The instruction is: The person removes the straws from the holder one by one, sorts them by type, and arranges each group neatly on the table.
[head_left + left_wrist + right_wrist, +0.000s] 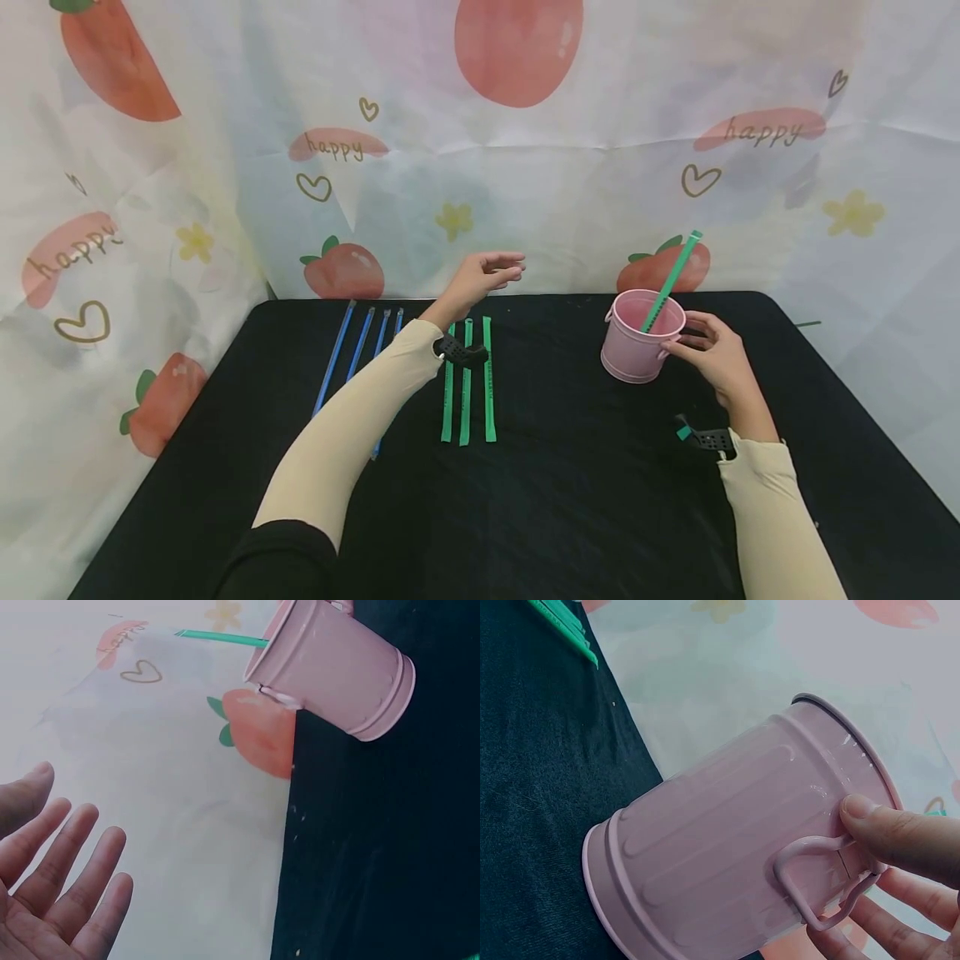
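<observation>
A pink bucket (630,350) with small side handles stands upright at the right of the table. One slim green straw-like stick (678,271) leans inside it, its upper end above the rim. My right hand (716,354) holds the bucket's right side near the rim; in the right wrist view the thumb (907,832) lies on the wall by the handle (810,844), with fingers behind. My left hand (483,279) hovers with nothing in it, fingers extended, above the far ends of three green sticks (467,383). The left wrist view shows the spread fingers (94,877) apart from the bucket.
Several thin blue sticks (335,354) lie left of the green ones, partly hidden by my left forearm. A black cloth (562,500) covers the table. Behind it hangs a pale printed curtain (562,208), close to the table's back edge.
</observation>
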{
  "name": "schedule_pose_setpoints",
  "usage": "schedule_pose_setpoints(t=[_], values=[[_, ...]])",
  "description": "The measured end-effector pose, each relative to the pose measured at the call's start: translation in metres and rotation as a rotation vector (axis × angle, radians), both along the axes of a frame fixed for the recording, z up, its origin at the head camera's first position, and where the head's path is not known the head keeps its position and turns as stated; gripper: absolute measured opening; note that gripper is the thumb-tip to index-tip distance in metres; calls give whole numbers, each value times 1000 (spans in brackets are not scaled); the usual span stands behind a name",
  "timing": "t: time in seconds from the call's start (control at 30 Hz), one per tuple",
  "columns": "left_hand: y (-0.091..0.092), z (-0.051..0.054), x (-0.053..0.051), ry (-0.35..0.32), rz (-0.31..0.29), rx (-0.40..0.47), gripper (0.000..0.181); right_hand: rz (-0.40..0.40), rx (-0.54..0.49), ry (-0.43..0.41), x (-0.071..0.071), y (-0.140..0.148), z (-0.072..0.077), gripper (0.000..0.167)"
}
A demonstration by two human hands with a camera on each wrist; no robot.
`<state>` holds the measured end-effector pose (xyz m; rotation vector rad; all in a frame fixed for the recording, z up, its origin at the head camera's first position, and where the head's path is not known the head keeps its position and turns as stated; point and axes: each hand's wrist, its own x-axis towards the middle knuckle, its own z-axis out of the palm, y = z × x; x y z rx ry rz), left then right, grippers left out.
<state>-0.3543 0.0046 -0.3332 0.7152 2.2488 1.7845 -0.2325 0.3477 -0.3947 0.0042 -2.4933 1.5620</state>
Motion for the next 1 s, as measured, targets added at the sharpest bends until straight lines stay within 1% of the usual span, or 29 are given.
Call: schedule_pose_setpoints(t=[0.17, 0.3, 0.43, 0.63, 0.83, 1.0], values=[[17, -2, -3, -6, 1, -5, 36, 4, -2, 3, -1, 0, -1, 59], [33, -2, -3, 1, -17, -3, 37, -4, 13, 6, -1, 1, 0, 60], [51, -4, -2, 15, -38, -18, 37, -8, 34, -2, -1, 1, 0, 62], [81, -6, -5, 18, -67, -53, 38, -8, 38, -5, -1, 1, -1, 63], [110, -5, 1, 24, -101, 9, 37, -9, 37, -7, -1, 1, 0, 62], [131, -6, 6, 32, -109, 9, 36, -3, 39, -11, -1, 0, 0, 62]])
